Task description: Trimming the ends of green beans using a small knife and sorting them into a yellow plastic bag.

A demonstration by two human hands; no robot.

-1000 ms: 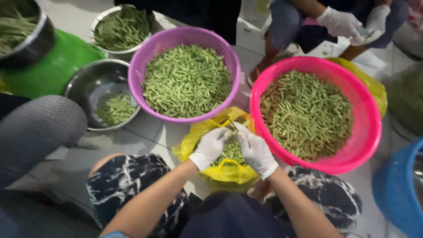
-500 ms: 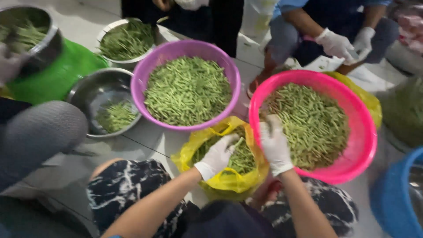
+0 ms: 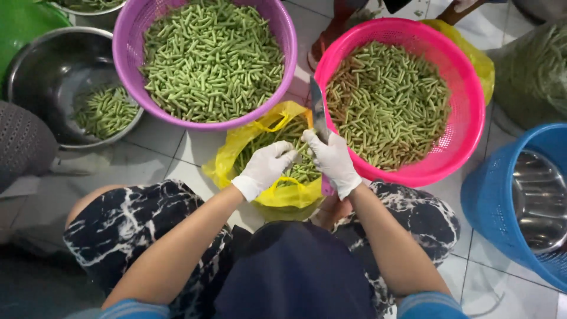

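Pale floor tiles (image 3: 156, 139) crowded with bean-filled baskets (image 3: 455, 136).

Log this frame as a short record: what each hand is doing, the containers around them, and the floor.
left hand: white glove, in the yellow plastic bag of green beans
right hand: white glove, holds a steel-bladed knife, blade pointing away
front left: purple plastic basket of cut beans
front right: pink plastic basket of cut beans
far left: round steel bowl, few beans
right edge: blue plastic basket
floor: pale tiles

White-gloved hands (image 3: 331, 159), yellow bag (image 3: 236, 147), purple basket (image 3: 127, 35), pink basket (image 3: 466, 106), blue basket (image 3: 496, 201), green beans (image 3: 212, 53).
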